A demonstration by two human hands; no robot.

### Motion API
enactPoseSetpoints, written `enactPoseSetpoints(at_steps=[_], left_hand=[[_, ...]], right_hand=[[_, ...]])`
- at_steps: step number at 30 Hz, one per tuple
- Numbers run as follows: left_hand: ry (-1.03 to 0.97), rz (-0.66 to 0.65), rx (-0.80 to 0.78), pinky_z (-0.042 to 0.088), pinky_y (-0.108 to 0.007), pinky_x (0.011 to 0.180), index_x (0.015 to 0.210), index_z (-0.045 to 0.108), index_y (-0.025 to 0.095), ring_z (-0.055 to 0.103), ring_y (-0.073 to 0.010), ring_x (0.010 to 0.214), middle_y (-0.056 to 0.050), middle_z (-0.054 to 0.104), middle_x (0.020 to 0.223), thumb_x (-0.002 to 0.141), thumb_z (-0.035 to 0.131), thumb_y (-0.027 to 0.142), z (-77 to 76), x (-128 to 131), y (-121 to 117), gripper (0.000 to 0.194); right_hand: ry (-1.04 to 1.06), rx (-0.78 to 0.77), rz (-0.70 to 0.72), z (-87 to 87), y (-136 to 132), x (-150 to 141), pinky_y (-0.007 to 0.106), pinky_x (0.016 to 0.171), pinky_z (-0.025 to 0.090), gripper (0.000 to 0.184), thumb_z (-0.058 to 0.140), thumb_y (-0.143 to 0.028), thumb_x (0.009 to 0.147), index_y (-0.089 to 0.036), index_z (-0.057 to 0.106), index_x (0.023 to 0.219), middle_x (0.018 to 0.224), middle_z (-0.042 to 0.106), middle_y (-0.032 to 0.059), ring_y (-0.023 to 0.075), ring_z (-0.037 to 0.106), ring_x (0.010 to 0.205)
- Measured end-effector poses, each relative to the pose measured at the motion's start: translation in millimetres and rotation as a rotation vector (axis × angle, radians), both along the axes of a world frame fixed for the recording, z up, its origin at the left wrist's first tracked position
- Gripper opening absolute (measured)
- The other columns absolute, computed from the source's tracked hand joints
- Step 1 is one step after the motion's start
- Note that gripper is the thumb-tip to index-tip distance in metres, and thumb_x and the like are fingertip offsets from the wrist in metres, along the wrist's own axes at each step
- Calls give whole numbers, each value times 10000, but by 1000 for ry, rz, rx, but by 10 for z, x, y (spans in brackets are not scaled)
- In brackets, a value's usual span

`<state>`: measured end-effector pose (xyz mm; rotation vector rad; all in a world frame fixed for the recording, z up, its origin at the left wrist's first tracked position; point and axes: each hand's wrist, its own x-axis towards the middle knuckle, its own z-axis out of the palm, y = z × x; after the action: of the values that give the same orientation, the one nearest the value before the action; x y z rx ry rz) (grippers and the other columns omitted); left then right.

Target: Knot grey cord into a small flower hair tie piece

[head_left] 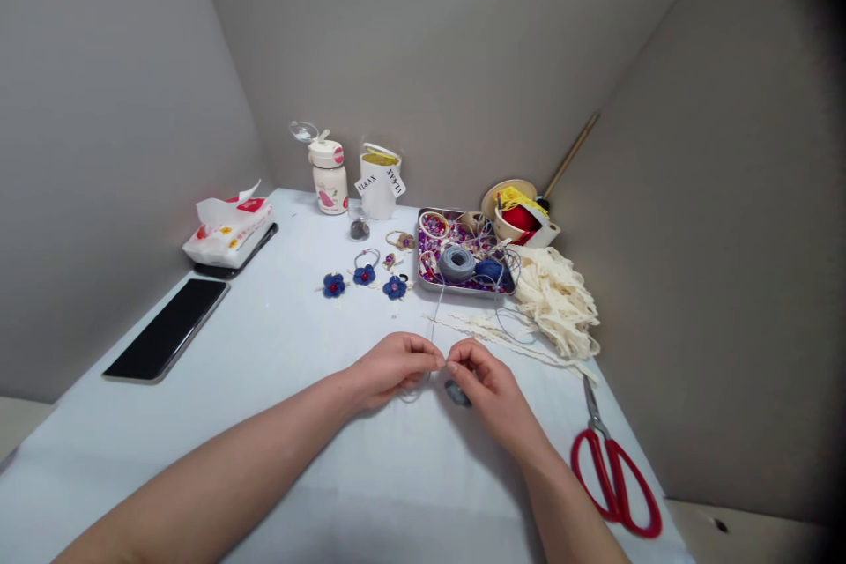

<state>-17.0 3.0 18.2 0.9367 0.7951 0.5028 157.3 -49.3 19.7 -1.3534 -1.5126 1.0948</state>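
My left hand [389, 367] and my right hand [486, 379] meet above the white tabletop [284, 352], fingertips almost touching. Both pinch a thin grey thread [434, 317], which runs up to a grey thread ball [456, 263] in a metal tray [463, 290]. A small loop of the thread hangs below my left hand. Just under my right hand lies a small dark grey object [457, 394], partly hidden by that hand. Several blue fabric flowers, including one [395, 286] nearest my hands, lie farther ahead.
Cream lace [555, 300] spills right of the tray, with red-handled scissors [612, 480] near the right edge. A black phone [165, 329] and tissue pack [228, 233] lie left. A bottle [329, 176], cup [379, 185] and bowl [519, 216] stand at the back. Grey walls surround the table.
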Motion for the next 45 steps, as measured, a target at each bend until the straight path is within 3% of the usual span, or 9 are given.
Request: enactPoseSetpoints(at_steps=[6, 11, 16, 21, 25, 33, 39, 45], left_hand=[[217, -19, 287, 270, -226, 508, 753, 675, 122, 395, -77, 524, 8, 540, 598, 691, 640, 272, -13, 10, -3, 166], [344, -56, 522, 361, -235, 579, 746, 698, 130, 500, -118, 618, -25, 634, 681, 715, 567, 241, -60, 30, -24, 175], [326, -74, 531, 382, -235, 599, 741, 698, 136, 525, -124, 632, -22, 652, 690, 710, 561, 218, -74, 37, -24, 162], [238, 158, 396, 395, -238, 641, 734, 663, 128, 525, -119, 644, -18, 633, 695, 714, 614, 268, 14, 91, -40, 150], [191, 270, 313, 385, -239, 618, 725, 640, 128, 504, -118, 633, -14, 605, 675, 701, 659, 308, 46, 129, -52, 183], [227, 276, 431, 363, -237, 603, 758, 650, 135, 470, -112, 613, -1, 571, 653, 728, 625, 306, -29, 139, -86, 176], [293, 244, 537, 364, -232, 603, 747, 648, 143, 463, -117, 623, 5, 554, 648, 751, 581, 262, -8, 125, -121, 137], [409, 192, 737, 396, -249, 665, 800, 695, 179, 528, -146, 701, -18, 614, 738, 775, 554, 238, -62, 103, -105, 155]], right_hand=[[-154, 8, 56, 42, -16, 35, 267, 636, 399, 108, 500, -250, 871, -208, 571, 800, 787, 536, 3, 145, 495, 702], [-356, 58, 116, 51, -44, 90, 296, 703, 401, 128, 471, -234, 892, -219, 554, 797, 816, 563, 15, 168, 511, 761], [-378, 76, 106, 29, -32, 85, 309, 723, 394, 138, 482, -237, 891, -218, 558, 778, 815, 574, 16, 172, 524, 763], [-170, 98, -142, -68, 1, 2, 312, 712, 410, 136, 512, -287, 877, -206, 602, 814, 830, 591, 34, 180, 545, 773], [-39, 81, -240, -123, 3, -69, 318, 723, 414, 150, 552, -331, 857, -208, 633, 828, 840, 609, 35, 182, 555, 786], [110, -6, -298, -148, -24, -155, 287, 629, 442, 201, 591, -386, 828, -189, 627, 826, 784, 609, 40, 169, 535, 701], [19, 33, -273, -129, -29, -157, 284, 644, 416, 173, 535, -350, 870, -195, 583, 810, 782, 572, 26, 161, 519, 712], [-368, 254, -199, -148, -20, -90, 336, 768, 366, 120, 465, -251, 903, -210, 528, 809, 837, 571, 25, 172, 516, 792]])
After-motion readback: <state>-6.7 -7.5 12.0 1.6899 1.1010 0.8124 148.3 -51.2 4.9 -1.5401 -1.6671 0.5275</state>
